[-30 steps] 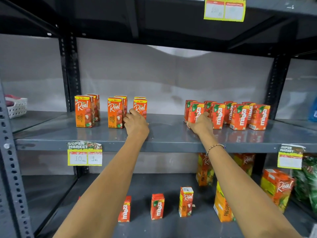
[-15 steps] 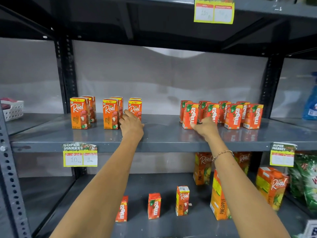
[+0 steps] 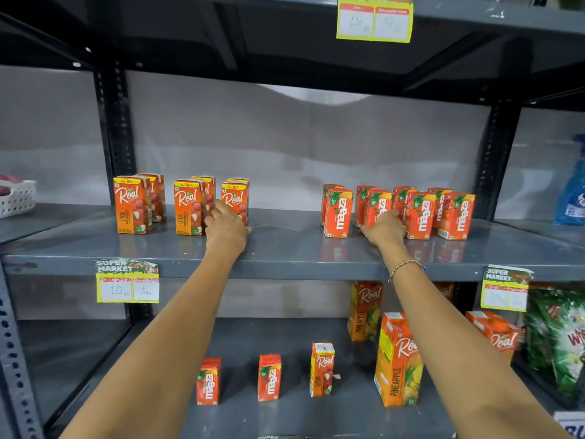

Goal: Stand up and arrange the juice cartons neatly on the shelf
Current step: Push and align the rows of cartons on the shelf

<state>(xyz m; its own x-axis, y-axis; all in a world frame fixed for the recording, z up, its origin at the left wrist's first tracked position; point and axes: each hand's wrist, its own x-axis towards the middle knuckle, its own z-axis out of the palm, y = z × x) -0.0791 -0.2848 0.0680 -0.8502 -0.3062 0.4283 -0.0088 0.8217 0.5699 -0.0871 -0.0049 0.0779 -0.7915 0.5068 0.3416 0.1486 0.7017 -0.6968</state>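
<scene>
On the grey middle shelf (image 3: 285,248), orange Real litchi cartons (image 3: 131,204) stand upright at the left in three short rows. Red Maaza cartons (image 3: 456,215) stand in a group at the right. My left hand (image 3: 226,228) is wrapped around the lower part of the rightmost front Real carton (image 3: 235,198), its fingers reaching between that carton and the middle row. Over on the right, my right hand (image 3: 384,229) grips the second front Maaza carton (image 3: 378,205), just right of the leftmost Maaza carton (image 3: 338,213).
The lower shelf holds two small Maaza cartons (image 3: 208,381), a small Real carton (image 3: 322,369), tall pineapple Real cartons (image 3: 397,359) and green packets (image 3: 560,337). A white basket (image 3: 17,198) sits far left and a blue bottle (image 3: 573,191) far right. Price tags (image 3: 127,282) hang on the shelf edges.
My right hand has moved right from the leftmost Maaza carton to the second one. My left hand stays at the rightmost Real carton.
</scene>
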